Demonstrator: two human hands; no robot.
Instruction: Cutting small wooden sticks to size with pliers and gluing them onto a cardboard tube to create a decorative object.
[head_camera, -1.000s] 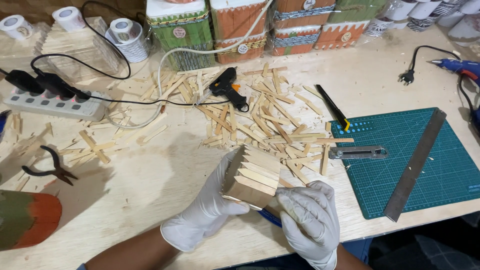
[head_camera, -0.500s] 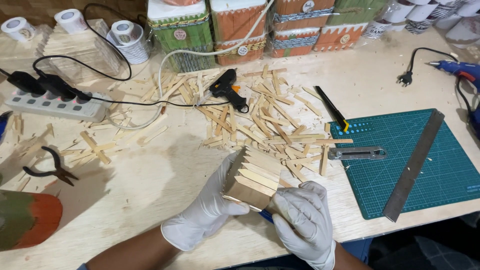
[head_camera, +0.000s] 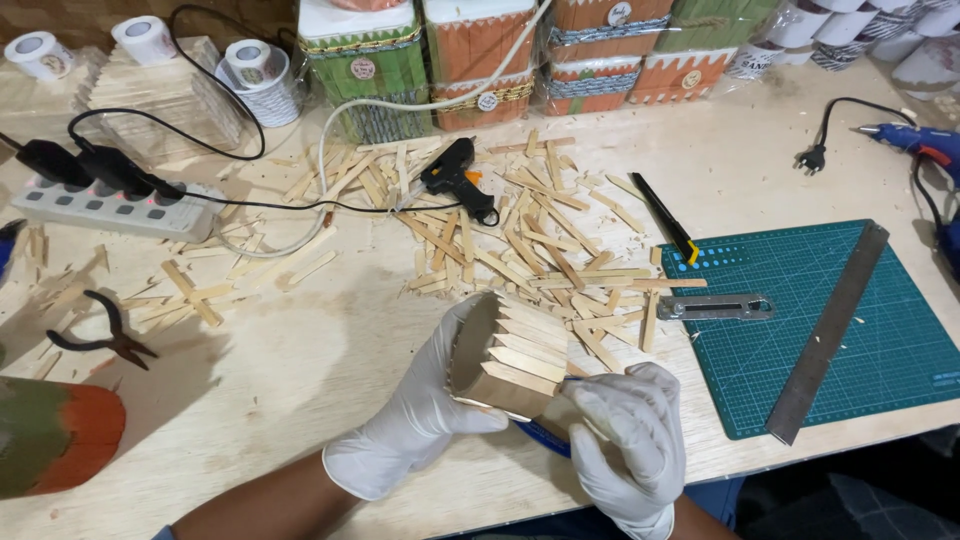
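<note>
Stick-clad cylinder (head_camera: 512, 358): a small round container faced with overlapping pale wooden sticks, held just above the near edge of the wooden table (head_camera: 300, 350), lying on its side with the open mouth turned toward the left.

Left hand (head_camera: 420, 415): white glove, fingers curled around the mouth end of the cylinder, thumb over the rim. Grip is closed on the cylinder.

Right hand (head_camera: 628, 440): white glove, fingers folded against the lower right end of the cylinder, touching its stick facing. A blue tool (head_camera: 545, 438) shows beneath this hand; whether the hand grips it cannot be determined.

Just beyond the cylinder: a loose pile of wooden sticks (head_camera: 530, 240) spread across the table centre. A black glue gun (head_camera: 458, 178) lies on the far part of the pile.

To the right: green cutting mat (head_camera: 850, 340) carrying a steel ruler (head_camera: 830, 335) laid diagonally and a metal utility knife (head_camera: 715, 307) at its left edge.

To the left: black pliers (head_camera: 100, 335), and farther back a white power strip (head_camera: 115, 208) with plugs inserted.

Far edge: a row of green and orange stick-clad boxes (head_camera: 470, 60).
</note>
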